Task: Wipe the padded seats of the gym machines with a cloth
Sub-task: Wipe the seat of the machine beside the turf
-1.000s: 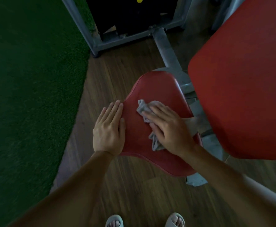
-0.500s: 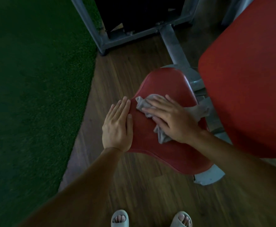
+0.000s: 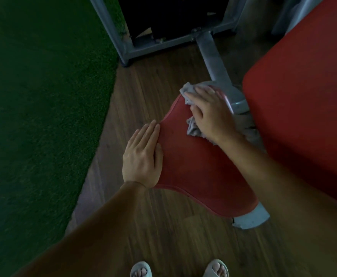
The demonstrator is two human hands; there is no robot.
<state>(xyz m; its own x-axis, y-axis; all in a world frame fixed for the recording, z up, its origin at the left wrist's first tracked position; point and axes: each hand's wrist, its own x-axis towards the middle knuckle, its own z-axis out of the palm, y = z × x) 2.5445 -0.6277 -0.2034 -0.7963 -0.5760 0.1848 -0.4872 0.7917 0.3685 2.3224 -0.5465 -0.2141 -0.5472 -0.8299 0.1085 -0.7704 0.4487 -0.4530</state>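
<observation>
Seat: The red seat pad (image 3: 199,166) is in the middle, above the wood floor (image 3: 143,86). It sits on a grey metal frame (image 3: 213,56).
Cloth: The grey cloth (image 3: 193,129) is bunched up on the far end of the seat, under the right hand (image 3: 209,114). One corner pokes out past the far tip.
Right hand: It presses the cloth down. Its fingers (image 3: 195,92) are straight and a little spread, flat on the cloth and not curled round it.
Left hand: The left hand (image 3: 141,156) rests on the left edge of the seat. Its fingers (image 3: 149,132) are straight and close together and hold nothing.
What changed: A second ago the cloth and the right hand were in the middle of the seat. Now they are at the far tip. The left hand has stayed on the left edge.
What it means: One wipe looks to have gone from the middle to the far end. The wide near part may still need a wipe, and so may the spot under the left hand.
Nearby: A big red pad (image 3: 303,96) is on the right and green turf (image 3: 44,96) is on the left.
</observation>
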